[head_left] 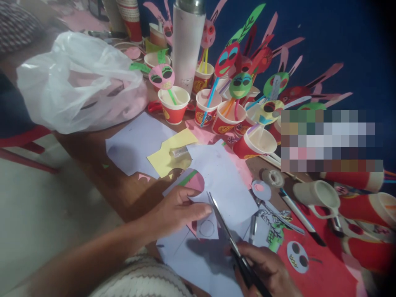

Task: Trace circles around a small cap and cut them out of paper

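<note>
My left hand (182,210) pinches a small piece of white paper (212,233) with a circle drawn on it. In my right hand (264,268) are black-handled scissors (229,233), their blades pointing up and to the left beside that paper. The blades lie close together, just right of my left thumb. Under both hands white sheets (230,177) are spread over the table. A pink and green paper scrap (194,180) shows just beyond my left fingers. To the right of the scissors, a white paper face (297,256) with dark eyes rests on red paper (321,272).
Paper cups (175,111) holding paper faces on straws line the back, around a tall flask (187,49). A plastic bag (83,86) stands at the left. Yellow paper (168,154), a tape roll (274,178), a marker (301,216) and a white mug (317,196) lie around.
</note>
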A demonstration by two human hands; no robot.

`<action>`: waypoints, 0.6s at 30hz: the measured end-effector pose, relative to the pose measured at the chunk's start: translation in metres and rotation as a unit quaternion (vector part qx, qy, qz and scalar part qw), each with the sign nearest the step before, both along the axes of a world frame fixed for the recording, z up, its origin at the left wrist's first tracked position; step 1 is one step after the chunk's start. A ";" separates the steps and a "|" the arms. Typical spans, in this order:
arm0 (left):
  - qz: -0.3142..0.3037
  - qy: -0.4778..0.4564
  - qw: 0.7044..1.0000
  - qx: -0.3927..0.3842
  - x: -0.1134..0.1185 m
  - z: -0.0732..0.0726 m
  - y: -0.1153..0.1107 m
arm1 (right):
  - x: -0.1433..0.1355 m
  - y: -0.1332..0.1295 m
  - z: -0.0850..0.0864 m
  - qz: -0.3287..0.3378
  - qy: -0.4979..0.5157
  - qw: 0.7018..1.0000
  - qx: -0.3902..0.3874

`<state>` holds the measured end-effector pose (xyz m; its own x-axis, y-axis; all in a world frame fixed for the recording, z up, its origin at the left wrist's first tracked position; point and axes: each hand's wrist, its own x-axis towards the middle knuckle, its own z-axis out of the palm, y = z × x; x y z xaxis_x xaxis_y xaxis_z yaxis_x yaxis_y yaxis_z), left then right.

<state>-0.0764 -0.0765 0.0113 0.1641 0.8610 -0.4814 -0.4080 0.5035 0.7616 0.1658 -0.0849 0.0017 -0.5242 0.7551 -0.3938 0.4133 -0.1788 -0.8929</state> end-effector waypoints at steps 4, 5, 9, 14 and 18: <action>-0.017 0.013 1.000 -0.008 0.000 0.000 -0.004 | 0.000 0.000 0.000 0.013 0.010 1.000 -0.019; -0.020 0.016 1.000 -0.004 -0.001 0.000 -0.005 | -0.001 0.000 0.002 0.014 0.008 1.000 -0.021; -0.035 0.003 0.999 -0.014 -0.005 0.002 -0.006 | -0.006 0.004 0.008 -0.008 -0.007 1.000 -0.029; -0.031 -0.035 0.998 -0.038 -0.007 0.000 -0.007 | -0.005 0.008 0.007 0.010 0.037 0.992 -0.117; 0.019 -0.007 0.996 -0.082 -0.007 -0.006 -0.010 | -0.002 0.009 0.002 0.033 0.060 0.984 -0.162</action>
